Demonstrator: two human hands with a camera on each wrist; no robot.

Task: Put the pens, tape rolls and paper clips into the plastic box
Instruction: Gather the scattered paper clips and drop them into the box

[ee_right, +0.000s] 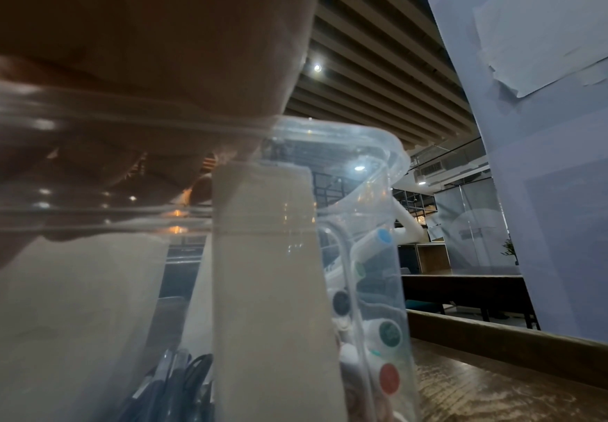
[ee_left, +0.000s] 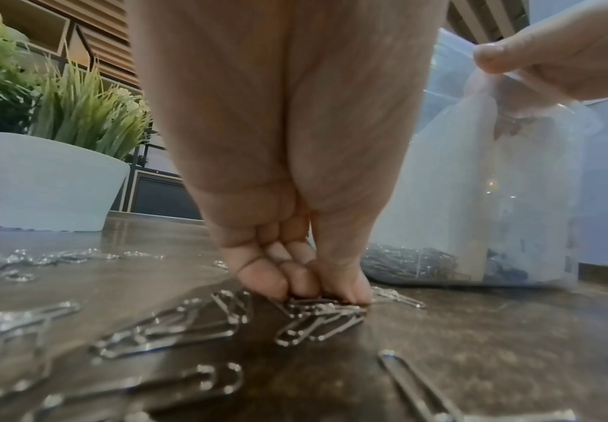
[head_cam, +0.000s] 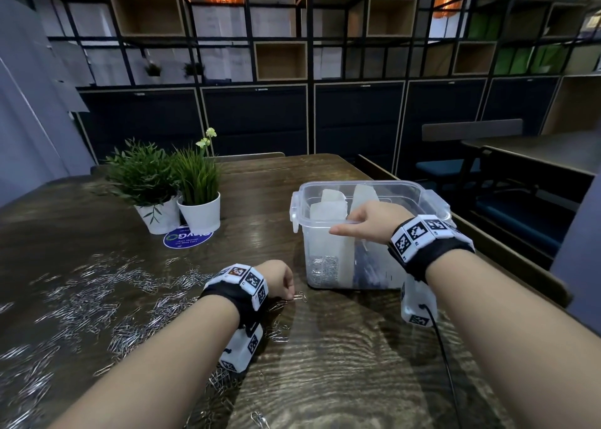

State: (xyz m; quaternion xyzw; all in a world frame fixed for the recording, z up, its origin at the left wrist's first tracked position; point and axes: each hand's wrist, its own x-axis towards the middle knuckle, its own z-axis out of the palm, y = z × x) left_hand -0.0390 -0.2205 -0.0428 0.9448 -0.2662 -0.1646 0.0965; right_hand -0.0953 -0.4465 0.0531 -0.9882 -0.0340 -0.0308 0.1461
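A clear plastic box (head_cam: pixel 429 197) stands on the dark wooden table, split by pale dividers. Paper clips lie in its near-left compartment (head_cam: pixel 323 271), and pens with coloured caps (ee_right: pixel 385 337) stand in another. My right hand (head_cam: pixel 367 222) grips the box's near rim (ee_left: pixel 533 78), thumb outside, fingers inside. Several silver paper clips (head_cam: pixel 97 302) are scattered across the table's left half. My left hand (head_cam: pixel 284 282) is down on the table left of the box, its bunched fingertips (ee_left: pixel 277 285) pinching a small cluster of paper clips (ee_left: pixel 316 317). No tape rolls show.
Two potted plants in white pots (head_cam: pixel 198 214) stand at the back left, with a blue round sticker (head_cam: pixel 188 237) in front. A black cable (head_cam: pixel 445 363) runs from my right wrist. Chairs and another table (head_cam: pixel 536 155) are to the right.
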